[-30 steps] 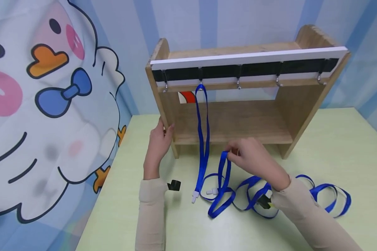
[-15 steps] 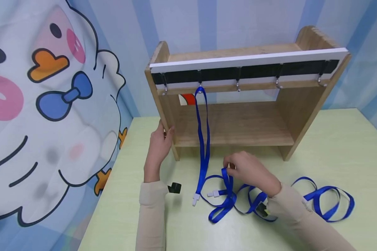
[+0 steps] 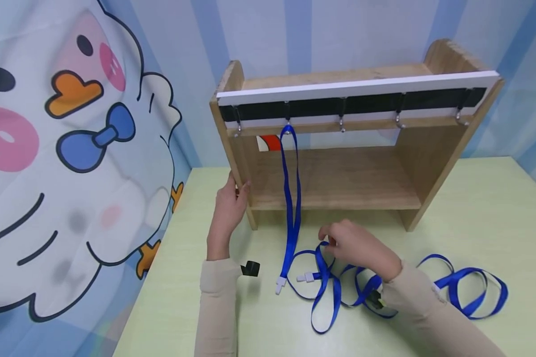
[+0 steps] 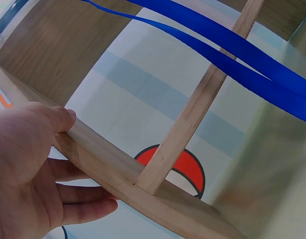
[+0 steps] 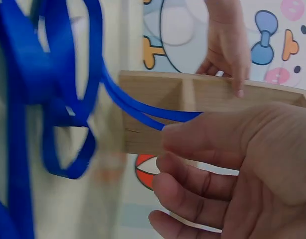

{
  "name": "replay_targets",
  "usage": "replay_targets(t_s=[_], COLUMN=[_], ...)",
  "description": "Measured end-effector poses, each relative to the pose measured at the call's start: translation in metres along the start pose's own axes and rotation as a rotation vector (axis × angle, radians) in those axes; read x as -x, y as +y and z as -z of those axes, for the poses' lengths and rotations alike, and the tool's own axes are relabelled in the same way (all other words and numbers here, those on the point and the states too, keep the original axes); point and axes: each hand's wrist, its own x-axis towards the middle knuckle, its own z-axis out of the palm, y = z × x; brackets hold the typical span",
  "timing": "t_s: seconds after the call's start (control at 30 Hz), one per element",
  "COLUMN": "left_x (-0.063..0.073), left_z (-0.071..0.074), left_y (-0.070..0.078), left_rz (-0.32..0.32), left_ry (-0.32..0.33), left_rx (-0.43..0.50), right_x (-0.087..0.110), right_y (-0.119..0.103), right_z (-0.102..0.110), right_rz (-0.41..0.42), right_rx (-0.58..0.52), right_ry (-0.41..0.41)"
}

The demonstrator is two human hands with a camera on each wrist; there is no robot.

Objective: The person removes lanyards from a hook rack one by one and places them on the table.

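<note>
My left hand (image 3: 231,203) grips the left side panel of the wooden shelf (image 3: 357,176), thumb over the front edge and fingers on the outer side (image 4: 93,149). A blue lanyard (image 3: 290,198) hangs from the second hook, its white clip (image 3: 281,284) low by the table. Over the table, my right hand (image 3: 359,245) is just beside the top of a loose blue lanyard (image 3: 325,287). Its fingers curl loosely, with nothing between them in the right wrist view; the strap behind the thumb there is the hanging lanyard (image 5: 138,109).
More blue lanyards lie loosely on the table, one near the right forearm (image 3: 366,292) and one farther right (image 3: 473,292). A white and black rail (image 3: 370,104) with several metal hooks crosses the shelf front. A patterned cloth (image 3: 94,198) stands at left and behind.
The right hand has lowered toward the table with the loose lanyard and released it; that lanyard's loop has spread toward the front. The left hand keeps its hold on the shelf.
</note>
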Motion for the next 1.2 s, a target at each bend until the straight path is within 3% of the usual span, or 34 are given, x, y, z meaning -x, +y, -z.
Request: replay_targets(t_s=[0.23, 0.63, 0.9, 1.2], left_x=[0.0, 0.0, 0.002, 0.002], left_z=[0.0, 0.002, 0.003, 0.003], left_y=[0.001, 0.007, 0.005, 0.005], left_rz=[0.006, 0.033, 0.034, 0.021], left_ry=[0.004, -0.014, -0.004, -0.003], left_rx=[0.007, 0.001, -0.017, -0.009], right_x=[-0.002, -0.023, -0.035, -0.045], right_y=[-0.01, -0.039, -0.069, -0.085], right_z=[0.02, 0.065, 0.088, 0.103], right_rz=[0.02, 0.058, 0.063, 0.073], right_rx=[0.026, -0.053, -0.046, -0.007], right_ry=[0.126, 0.315, 0.407, 0.483])
